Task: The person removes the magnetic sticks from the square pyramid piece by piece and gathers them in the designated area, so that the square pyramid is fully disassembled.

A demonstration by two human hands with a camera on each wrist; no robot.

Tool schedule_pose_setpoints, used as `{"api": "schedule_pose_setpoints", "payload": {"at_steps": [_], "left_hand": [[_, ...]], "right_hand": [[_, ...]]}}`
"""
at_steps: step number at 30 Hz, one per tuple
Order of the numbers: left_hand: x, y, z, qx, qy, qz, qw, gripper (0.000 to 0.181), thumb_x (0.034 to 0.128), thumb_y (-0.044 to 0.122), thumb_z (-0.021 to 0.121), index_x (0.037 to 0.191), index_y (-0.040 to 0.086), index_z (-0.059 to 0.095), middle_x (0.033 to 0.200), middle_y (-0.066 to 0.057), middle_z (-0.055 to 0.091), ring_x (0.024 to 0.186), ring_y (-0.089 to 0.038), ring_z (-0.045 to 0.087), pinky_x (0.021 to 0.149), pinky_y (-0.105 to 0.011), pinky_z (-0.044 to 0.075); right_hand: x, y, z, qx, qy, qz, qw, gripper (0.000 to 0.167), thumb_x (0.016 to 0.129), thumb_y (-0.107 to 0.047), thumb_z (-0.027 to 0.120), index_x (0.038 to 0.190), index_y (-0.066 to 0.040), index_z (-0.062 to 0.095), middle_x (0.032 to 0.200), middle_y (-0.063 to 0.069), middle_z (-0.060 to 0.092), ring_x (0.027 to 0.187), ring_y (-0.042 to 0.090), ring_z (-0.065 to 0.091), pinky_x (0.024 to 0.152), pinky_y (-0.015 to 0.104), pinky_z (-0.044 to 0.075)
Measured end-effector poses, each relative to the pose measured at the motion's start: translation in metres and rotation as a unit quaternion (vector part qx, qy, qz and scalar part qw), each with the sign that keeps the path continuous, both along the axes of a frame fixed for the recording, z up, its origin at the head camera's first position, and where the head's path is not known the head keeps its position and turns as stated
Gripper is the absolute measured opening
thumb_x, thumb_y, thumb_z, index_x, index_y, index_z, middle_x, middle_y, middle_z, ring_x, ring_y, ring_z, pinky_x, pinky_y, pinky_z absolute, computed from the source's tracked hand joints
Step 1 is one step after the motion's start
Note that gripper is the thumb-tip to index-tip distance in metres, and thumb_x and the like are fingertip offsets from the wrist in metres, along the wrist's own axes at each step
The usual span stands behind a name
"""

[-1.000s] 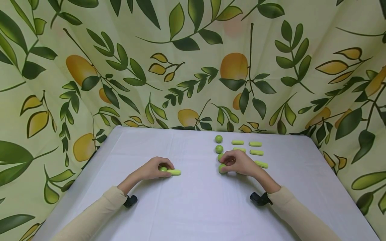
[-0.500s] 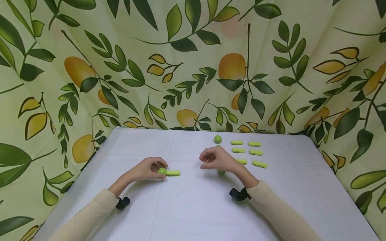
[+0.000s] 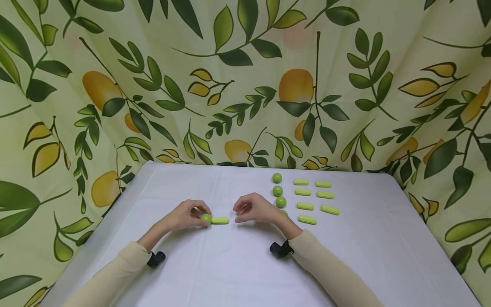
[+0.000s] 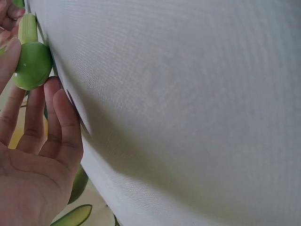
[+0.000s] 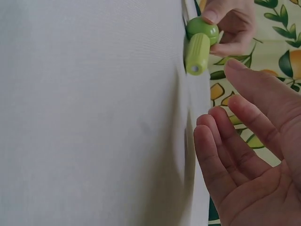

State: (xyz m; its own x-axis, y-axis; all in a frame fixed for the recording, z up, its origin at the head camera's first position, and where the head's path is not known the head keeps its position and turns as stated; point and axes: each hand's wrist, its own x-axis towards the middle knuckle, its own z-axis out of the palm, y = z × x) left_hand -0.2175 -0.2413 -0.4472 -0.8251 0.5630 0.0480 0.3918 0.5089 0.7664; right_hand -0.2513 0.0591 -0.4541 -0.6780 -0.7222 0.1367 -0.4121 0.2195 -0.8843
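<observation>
My left hand [image 3: 190, 215] pinches a shiny green ball [image 3: 206, 218] between thumb and fingers, low at the tabletop. Against the ball's right side lies a short light-green ribbed rod [image 3: 220, 220], joined or just touching, I cannot tell which. The rod's near end shows a small hole in the right wrist view [image 5: 195, 66]. My right hand [image 3: 256, 209] hovers just right of the rod's free end, thumb and fingers apart. Nothing is between those fingers in the right wrist view. In the left wrist view, the ball [image 4: 34, 66] sits between the left thumb and fingers.
Several green balls stand in a column on the right, including a far ball [image 3: 277, 178] and one partly behind the right wrist [image 3: 284, 212]. Beside them lie two columns of light-green rods [image 3: 305, 206]. A white cloth covers the table [image 3: 238, 273]; a leaf-patterned curtain [image 3: 245, 106] hangs behind.
My right hand has left the column of balls and moved left to near the rod's end, carrying nothing. The left hand shifted slightly left and stays at its ball.
</observation>
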Motion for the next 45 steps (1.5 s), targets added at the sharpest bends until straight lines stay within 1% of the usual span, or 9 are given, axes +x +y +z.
{"api": "schedule_pose_setpoints", "payload": {"at_steps": [5,9,10,16,17,20,26,32,45], "left_hand": [[0.001,0.000,0.003,-0.007,-0.013,0.014,0.9998,0.021,0.0840,0.010,0.085,0.101,0.007,0.072,0.097,0.000,0.069,0.084,-0.018,0.066,0.077,-0.032,0.055],[0.002,0.000,0.004,-0.012,-0.018,0.023,0.9995,0.024,0.0835,0.009,0.086,0.103,0.006,0.072,0.097,0.000,0.069,0.083,-0.018,0.066,0.076,-0.029,0.055],[0.004,0.002,0.008,-0.011,-0.016,0.023,0.9995,0.024,0.0835,0.007,0.085,0.103,0.004,0.071,0.096,-0.003,0.069,0.084,-0.021,0.066,0.077,-0.030,0.055],[0.005,0.005,0.010,-0.005,-0.013,0.034,0.9993,0.022,0.0834,0.001,0.084,0.101,0.000,0.070,0.099,-0.012,0.069,0.084,-0.025,0.067,0.075,-0.033,0.055],[0.002,0.003,0.006,-0.005,-0.017,0.037,0.9992,0.022,0.0833,0.003,0.084,0.100,0.002,0.070,0.100,-0.010,0.069,0.083,-0.023,0.067,0.075,-0.033,0.055],[0.001,0.002,0.006,-0.001,-0.026,0.039,0.9989,0.022,0.0829,0.007,0.086,0.098,0.005,0.071,0.101,-0.008,0.069,0.083,-0.021,0.068,0.074,-0.031,0.055],[0.001,0.002,0.008,0.005,-0.029,0.037,0.9989,0.021,0.0825,0.006,0.086,0.097,0.004,0.072,0.100,-0.008,0.069,0.085,-0.022,0.069,0.076,-0.034,0.057],[0.002,0.001,0.008,0.001,-0.027,0.036,0.9990,0.020,0.0832,0.004,0.085,0.098,0.002,0.072,0.099,-0.008,0.067,0.086,-0.025,0.070,0.079,-0.037,0.057],[0.000,0.000,0.006,-0.005,-0.031,0.035,0.9989,0.019,0.0836,0.006,0.085,0.099,0.004,0.074,0.099,-0.006,0.068,0.087,-0.023,0.069,0.080,-0.035,0.057]], "right_hand": [[-0.003,-0.013,-0.004,0.017,0.005,0.016,0.9997,0.027,0.082,-0.003,0.086,0.103,0.005,0.071,0.096,0.008,0.070,0.083,0.011,0.065,0.079,0.027,0.056],[-0.003,-0.022,-0.001,0.026,0.003,0.026,0.9993,0.026,0.082,-0.002,0.085,0.103,0.005,0.071,0.096,0.009,0.070,0.081,0.010,0.064,0.078,0.026,0.055],[-0.003,-0.024,-0.001,0.026,0.001,0.026,0.9993,0.026,0.081,-0.001,0.085,0.103,0.005,0.071,0.096,0.009,0.070,0.081,0.010,0.064,0.077,0.025,0.055],[-0.003,-0.035,0.001,0.041,-0.004,0.025,0.9988,0.025,0.080,0.001,0.087,0.101,0.003,0.073,0.094,0.009,0.071,0.079,0.009,0.063,0.076,0.024,0.054],[-0.003,-0.037,0.002,0.043,-0.001,0.028,0.9987,0.025,0.079,0.000,0.087,0.100,0.003,0.073,0.094,0.009,0.071,0.079,0.009,0.063,0.076,0.024,0.054],[-0.002,-0.043,0.002,0.043,0.008,0.038,0.9983,0.024,0.079,0.002,0.087,0.099,0.002,0.074,0.091,0.006,0.071,0.077,0.008,0.062,0.075,0.024,0.054],[0.000,-0.055,0.003,0.048,0.008,0.046,0.9978,0.021,0.078,0.005,0.086,0.095,-0.001,0.074,0.082,-0.002,0.068,0.074,0.006,0.061,0.072,0.022,0.053],[0.000,-0.063,0.000,0.055,-0.002,0.041,0.9976,0.022,0.078,0.008,0.084,0.095,-0.002,0.074,0.081,0.000,0.067,0.073,0.006,0.060,0.068,0.022,0.052],[0.004,-0.059,0.000,0.061,-0.014,0.042,0.9971,0.020,0.080,0.010,0.080,0.095,-0.004,0.076,0.080,-0.004,0.068,0.074,0.008,0.061,0.068,0.022,0.052]]}}
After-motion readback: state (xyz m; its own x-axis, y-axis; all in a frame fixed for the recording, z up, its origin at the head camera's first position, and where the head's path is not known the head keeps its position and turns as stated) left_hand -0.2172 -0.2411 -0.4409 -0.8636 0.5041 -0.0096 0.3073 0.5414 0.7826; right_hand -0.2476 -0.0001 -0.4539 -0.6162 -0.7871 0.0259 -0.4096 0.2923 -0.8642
